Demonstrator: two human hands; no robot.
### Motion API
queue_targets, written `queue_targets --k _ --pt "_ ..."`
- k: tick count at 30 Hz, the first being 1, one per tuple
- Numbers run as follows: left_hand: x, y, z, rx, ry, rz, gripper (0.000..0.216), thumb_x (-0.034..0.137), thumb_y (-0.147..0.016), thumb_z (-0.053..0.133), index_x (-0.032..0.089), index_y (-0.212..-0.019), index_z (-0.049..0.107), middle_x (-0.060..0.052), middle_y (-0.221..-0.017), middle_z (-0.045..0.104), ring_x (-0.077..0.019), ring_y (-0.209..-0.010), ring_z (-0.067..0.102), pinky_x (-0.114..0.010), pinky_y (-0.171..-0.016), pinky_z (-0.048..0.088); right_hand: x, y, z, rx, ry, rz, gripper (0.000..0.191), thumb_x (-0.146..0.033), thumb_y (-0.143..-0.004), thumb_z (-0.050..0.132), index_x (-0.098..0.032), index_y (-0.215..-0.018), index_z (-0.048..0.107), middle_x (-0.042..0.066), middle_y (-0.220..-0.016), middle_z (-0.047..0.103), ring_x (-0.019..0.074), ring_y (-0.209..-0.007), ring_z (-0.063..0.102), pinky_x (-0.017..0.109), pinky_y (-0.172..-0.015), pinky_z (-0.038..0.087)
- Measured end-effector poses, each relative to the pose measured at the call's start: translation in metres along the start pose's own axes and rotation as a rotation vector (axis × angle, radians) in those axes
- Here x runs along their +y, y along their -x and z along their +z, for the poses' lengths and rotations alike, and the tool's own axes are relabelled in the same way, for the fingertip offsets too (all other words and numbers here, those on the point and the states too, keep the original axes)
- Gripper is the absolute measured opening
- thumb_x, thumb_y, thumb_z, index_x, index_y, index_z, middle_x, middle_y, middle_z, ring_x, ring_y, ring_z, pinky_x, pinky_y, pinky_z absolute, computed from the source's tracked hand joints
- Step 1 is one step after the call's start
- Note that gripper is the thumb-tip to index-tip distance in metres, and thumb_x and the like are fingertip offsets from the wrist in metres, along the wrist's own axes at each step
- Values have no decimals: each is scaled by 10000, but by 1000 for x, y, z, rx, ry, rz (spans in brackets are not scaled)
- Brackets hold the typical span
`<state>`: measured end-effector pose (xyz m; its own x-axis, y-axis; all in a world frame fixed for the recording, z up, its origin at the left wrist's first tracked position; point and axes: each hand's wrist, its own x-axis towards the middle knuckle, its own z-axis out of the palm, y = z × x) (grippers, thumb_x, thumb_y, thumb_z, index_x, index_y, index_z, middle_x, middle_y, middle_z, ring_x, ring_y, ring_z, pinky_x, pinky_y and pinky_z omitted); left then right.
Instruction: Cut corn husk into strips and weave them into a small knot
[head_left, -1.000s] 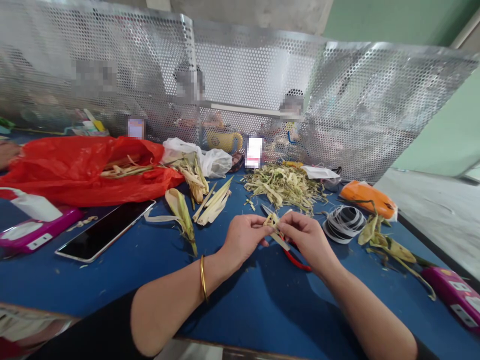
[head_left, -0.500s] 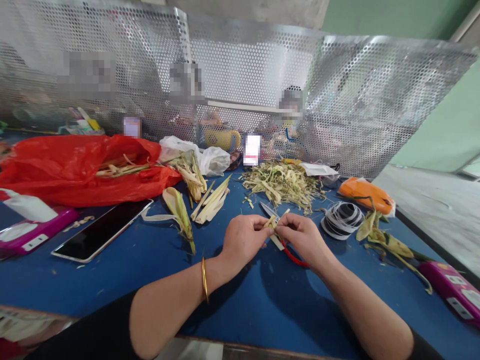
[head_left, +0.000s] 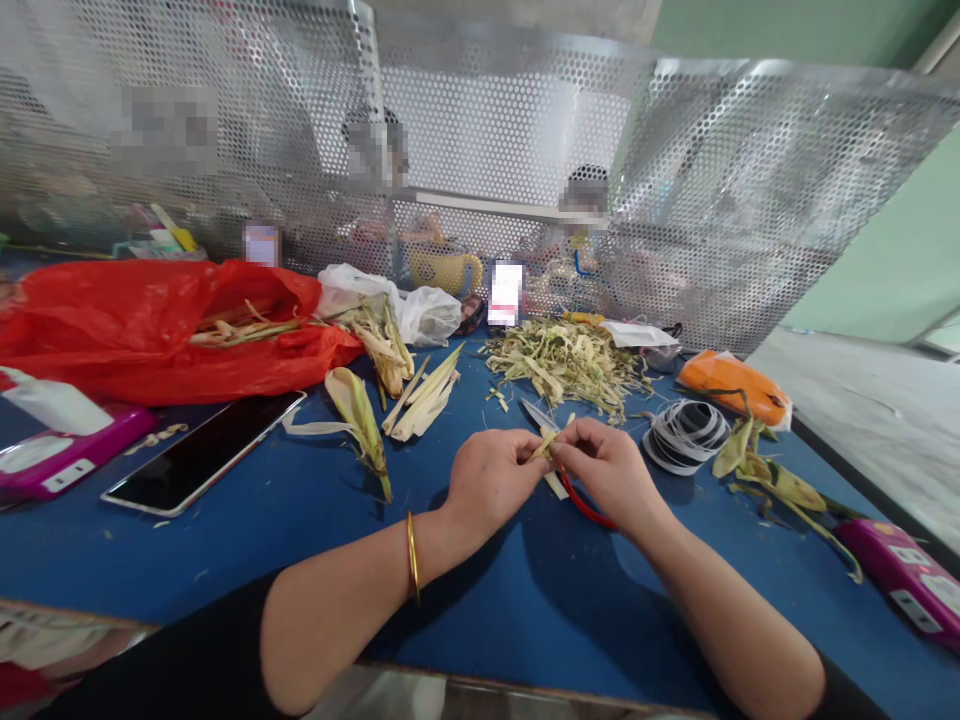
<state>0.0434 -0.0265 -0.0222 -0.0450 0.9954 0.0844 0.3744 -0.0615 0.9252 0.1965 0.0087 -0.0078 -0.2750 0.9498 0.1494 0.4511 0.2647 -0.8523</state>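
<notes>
Thumb and fingers of my left hand (head_left: 491,480) are pinched on a small folded piece of pale corn husk (head_left: 546,441). My right hand (head_left: 604,470) pinches the same piece from the other side, the fingertips nearly touching. Beneath my hands lie scissors (head_left: 586,502) with red handles, their blades pointing away and partly covered. A flat husk strip (head_left: 556,485) shows under the fingers. Beyond is a heap of shredded husk (head_left: 566,365). Left of my hands lie a whole husk (head_left: 358,420) and several flat husk strips (head_left: 427,402).
A spool of white cord (head_left: 686,437) stands right, near an orange packet (head_left: 735,388) and dry husks (head_left: 780,487). On the left are a red plastic bag (head_left: 112,330), a phone (head_left: 206,455) and a purple power strip (head_left: 82,455). A perforated metal screen (head_left: 495,130) closes off the back.
Both hands stay nearly in place, still pinching the husk piece, which has turned slightly between the fingertips. The view has tilted a little.
</notes>
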Motion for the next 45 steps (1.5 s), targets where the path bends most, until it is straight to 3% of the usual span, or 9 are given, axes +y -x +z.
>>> queue_targets --k 2,5,10,14,22,25,32,38,45 --pt "2 0 -1 -17 20 4 149 309 -729 666 215 -775 772 -25 -675 722 -162 -595 622 -203 -520 406 -1 0 0 22 -16 13 176 -340 -722 603 -189 -638 573 -10 -586 560 133 -572 490 258 -551 388" --pt "3 -2 -3 -76 98 5 198 275 -744 621 215 -848 778 -15 -704 728 -136 -530 593 -201 -513 426 -5 -1 -1 -12 -247 90 181 -337 -686 672 -189 -734 581 -26 -581 577 130 -534 532 257 -537 431" --pt "3 -4 -4 -208 193 28 232 273 -755 582 196 -855 777 -8 -712 712 -101 -472 552 -193 -488 439 -11 0 -8 -209 -530 228 267 -312 -634 742 -164 -837 654 9 -701 658 133 -618 601 259 -626 478" --pt "3 -3 -4 -256 181 20 219 289 -767 581 181 -823 763 -4 -664 684 -90 -451 542 -182 -465 409 -7 -1 -10 -256 -543 278 228 -355 -668 740 -161 -763 667 6 -658 646 104 -559 558 228 -568 444" --pt "-1 -1 -4 -364 52 54 227 330 -788 552 185 -780 726 -10 -643 678 -114 -491 578 -188 -483 398 -1 -4 -13 -302 -447 338 254 -345 -603 762 -144 -611 607 -32 -470 538 64 -430 440 188 -434 293" --pt "-1 0 -4 -397 25 46 193 298 -771 559 181 -757 712 -2 -629 660 -110 -481 566 -191 -489 397 -1 -6 -13 -237 -461 314 243 -326 -592 758 -147 -594 593 -39 -463 527 54 -422 413 183 -423 271" --pt "4 0 -6 -568 336 -66 146 288 -730 616 155 -684 656 21 -626 589 -84 -481 535 -204 -535 418 0 -6 -6 -35 -587 307 334 -452 -604 748 -174 -658 571 -46 -448 546 76 -387 444 200 -410 357" --pt "12 1 -7 -511 372 -223 234 367 -688 681 134 -700 679 4 -619 614 -96 -472 552 -225 -549 406 1 -6 1 34 -627 348 346 -463 -614 739 -176 -645 547 -50 -440 554 57 -342 417 191 -386 348" --pt "7 4 -1 -451 200 -167 307 425 -705 685 144 -592 631 13 -483 567 -108 -445 542 -210 -484 320 2 -4 11 79 -661 213 298 -399 -655 724 -183 -658 518 -46 -527 591 55 -381 444 188 -403 370"
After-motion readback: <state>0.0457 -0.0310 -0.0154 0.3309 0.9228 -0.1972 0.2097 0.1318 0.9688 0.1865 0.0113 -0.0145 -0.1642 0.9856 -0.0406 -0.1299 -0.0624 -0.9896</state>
